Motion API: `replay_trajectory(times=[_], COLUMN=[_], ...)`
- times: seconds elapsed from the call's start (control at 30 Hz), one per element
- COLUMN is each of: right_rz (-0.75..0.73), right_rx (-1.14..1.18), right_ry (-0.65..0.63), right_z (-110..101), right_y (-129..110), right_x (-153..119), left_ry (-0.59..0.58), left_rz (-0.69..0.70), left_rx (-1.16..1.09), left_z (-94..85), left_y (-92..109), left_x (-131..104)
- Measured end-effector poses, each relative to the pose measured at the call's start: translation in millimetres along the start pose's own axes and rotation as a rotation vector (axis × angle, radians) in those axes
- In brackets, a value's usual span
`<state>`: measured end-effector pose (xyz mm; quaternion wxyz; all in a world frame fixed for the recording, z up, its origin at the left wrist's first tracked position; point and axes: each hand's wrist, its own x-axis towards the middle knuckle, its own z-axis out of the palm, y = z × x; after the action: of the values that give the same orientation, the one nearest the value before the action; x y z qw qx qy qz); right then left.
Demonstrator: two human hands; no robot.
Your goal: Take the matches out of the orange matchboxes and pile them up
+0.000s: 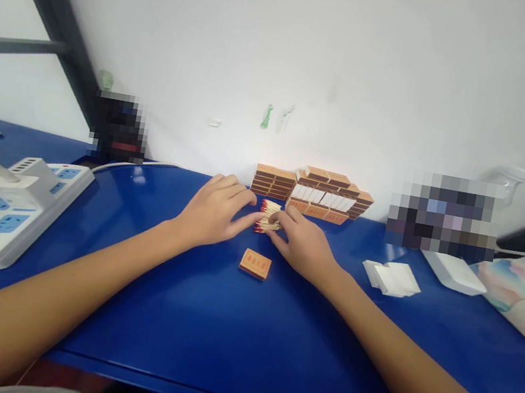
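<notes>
Reaching in over the front edge of the blue tabletop (pixel 217 337), two bare forearms are stretching toward its middle. Near the left edge, a white power strip (pixel 39 208) with blue socket panels is lying with a plug in it. Midway between the front and back edges, an orange matchbox (pixel 255 264) is lying flat, showing red characters that seem to be reading 安全火柴. Toward the right edge, white trays (pixel 397 279) are resting together. Just beyond the matchbox, red-tipped matches (pixel 269 210) are lying in a bundle between the hands. The left hand (pixel 212 211) is holding its grip apart, thumb touching the red heads; the right hand (pixel 308 242) is resting its fingers on the sticks, though whether that grip is clamping cannot be told. By the right edge, a pastel pack (pixel 524 297) is showing a blue oval logo, its lettering too small to read. Along the back edge, stacked matchboxes (pixel 274 182) are standing before the white wall (pixel 340 68).
</notes>
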<state>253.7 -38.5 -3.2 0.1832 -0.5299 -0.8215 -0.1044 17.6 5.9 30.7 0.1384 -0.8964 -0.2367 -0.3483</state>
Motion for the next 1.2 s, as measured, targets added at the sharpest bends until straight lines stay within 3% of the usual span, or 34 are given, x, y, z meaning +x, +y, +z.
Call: replay_trajectory(times=[0.13, 0.33, 0.53, 0.87, 1.2], right_rz=[-0.011, 0.015, 0.032, 0.083, 0.1], right_rx=[-0.061, -0.079, -0.07, -0.065, -0.032], right_ry=[-0.05, -0.058, -0.066, -0.114, -0.092], right_z=[-2, -2, -1, -6, -8], right_y=[-4, -6, -2, 4, 8], right_x=[3, 5, 3, 13, 18], left_ry=[0.0, -0.204, -0.372, -0.42, -0.374], left_rz=[0.017, 0.008, -0.148, -0.185, -0.214], left_rx=[0.015, -0.041, -0.065, -0.106, -0.119], left_z=[1.5, 17.5, 35.2, 40.8, 44.7], left_y=[-5, -9, -3, -8, -14], left_x=[-3, -9, 0, 14, 25])
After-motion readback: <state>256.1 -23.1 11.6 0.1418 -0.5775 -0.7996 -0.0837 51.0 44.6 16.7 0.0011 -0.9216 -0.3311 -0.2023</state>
